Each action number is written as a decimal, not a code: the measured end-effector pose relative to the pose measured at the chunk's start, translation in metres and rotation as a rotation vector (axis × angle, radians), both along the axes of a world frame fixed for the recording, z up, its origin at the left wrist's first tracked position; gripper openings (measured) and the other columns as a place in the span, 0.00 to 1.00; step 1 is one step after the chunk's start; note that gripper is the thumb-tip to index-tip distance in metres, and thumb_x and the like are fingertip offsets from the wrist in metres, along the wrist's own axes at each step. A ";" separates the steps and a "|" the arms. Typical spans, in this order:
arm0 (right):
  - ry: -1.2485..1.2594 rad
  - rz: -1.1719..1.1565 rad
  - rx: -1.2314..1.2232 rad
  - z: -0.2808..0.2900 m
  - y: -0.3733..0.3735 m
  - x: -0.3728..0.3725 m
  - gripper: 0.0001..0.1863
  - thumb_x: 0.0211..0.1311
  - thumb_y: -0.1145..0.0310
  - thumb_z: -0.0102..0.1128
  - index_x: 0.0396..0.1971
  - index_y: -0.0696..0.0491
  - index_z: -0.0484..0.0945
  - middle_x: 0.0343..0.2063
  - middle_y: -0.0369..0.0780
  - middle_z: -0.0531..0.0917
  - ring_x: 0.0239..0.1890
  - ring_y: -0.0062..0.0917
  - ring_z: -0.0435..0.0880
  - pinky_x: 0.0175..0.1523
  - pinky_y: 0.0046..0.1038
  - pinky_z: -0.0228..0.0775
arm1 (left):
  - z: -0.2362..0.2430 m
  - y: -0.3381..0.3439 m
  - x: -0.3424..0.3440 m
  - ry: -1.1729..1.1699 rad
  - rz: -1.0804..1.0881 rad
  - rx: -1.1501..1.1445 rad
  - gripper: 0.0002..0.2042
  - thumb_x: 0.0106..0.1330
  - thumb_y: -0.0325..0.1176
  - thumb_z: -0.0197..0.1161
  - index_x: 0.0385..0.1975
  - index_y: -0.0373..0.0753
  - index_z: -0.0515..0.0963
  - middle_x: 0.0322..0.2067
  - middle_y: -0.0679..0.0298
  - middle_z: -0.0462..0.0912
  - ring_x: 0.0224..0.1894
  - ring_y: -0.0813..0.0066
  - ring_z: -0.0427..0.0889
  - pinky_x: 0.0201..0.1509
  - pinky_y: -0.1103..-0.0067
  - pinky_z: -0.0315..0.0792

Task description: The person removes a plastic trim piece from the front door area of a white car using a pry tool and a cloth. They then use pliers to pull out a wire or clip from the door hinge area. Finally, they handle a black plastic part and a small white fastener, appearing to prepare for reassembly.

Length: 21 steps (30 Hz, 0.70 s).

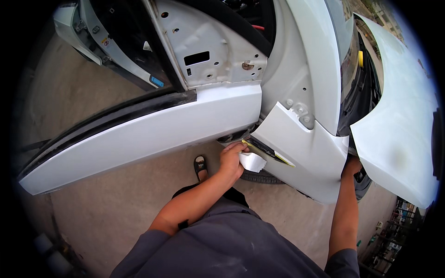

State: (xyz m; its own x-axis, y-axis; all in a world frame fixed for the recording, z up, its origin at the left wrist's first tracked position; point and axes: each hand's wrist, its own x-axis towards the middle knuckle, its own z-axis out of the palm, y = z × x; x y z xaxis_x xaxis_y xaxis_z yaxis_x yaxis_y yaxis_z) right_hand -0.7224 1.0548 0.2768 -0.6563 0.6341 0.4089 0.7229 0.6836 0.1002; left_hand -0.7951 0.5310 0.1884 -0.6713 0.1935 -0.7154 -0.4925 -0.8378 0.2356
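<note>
My left hand [232, 156] is closed at the rear end of a dark slot with yellow edging [271, 152] in the white front fender [310, 162]. A curled white strip [253, 162], paper or tape by its look, hangs from its fingers. The fingertips touch the yellow edging, or nearly so; I cannot tell which. My right hand [353, 166] reaches into the gap between the fender's front edge and the raised white hood [398, 139]. The bodywork hides its fingers, and whatever they touch is out of sight.
An open white front door [153, 134] stretches left, with its stripped frame [208, 51] above. Behind it a rear door [88, 37] also stands open. Beneath the fender shows a tyre [262, 178]. My sandalled foot [200, 164] stands on the concrete floor [116, 204]. Cluttered shelving [394, 231] lies at lower right.
</note>
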 end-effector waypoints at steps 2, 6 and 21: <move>0.046 0.014 -0.017 -0.002 0.011 0.006 0.22 0.73 0.63 0.51 0.62 0.56 0.73 0.61 0.47 0.78 0.62 0.45 0.75 0.64 0.38 0.64 | -0.002 0.003 0.003 0.006 0.010 -0.023 0.04 0.59 0.18 0.65 0.32 0.32 0.80 0.27 0.58 0.83 0.29 0.70 0.81 0.36 0.74 0.78; 0.127 -0.009 -0.057 -0.009 0.025 0.009 0.22 0.74 0.63 0.49 0.61 0.57 0.74 0.60 0.48 0.78 0.61 0.45 0.75 0.64 0.38 0.65 | 0.000 0.003 0.004 -0.005 -0.017 -0.048 0.03 0.61 0.20 0.64 0.33 0.33 0.78 0.26 0.59 0.81 0.30 0.69 0.81 0.37 0.72 0.78; -0.158 0.072 0.352 -0.012 0.028 0.005 0.24 0.69 0.53 0.56 0.55 0.56 0.79 0.50 0.46 0.85 0.52 0.42 0.84 0.53 0.39 0.76 | -0.012 -0.016 -0.003 0.713 -0.166 -1.087 0.12 0.62 0.23 0.64 0.45 0.36 0.84 0.37 0.53 0.86 0.39 0.60 0.86 0.46 0.73 0.77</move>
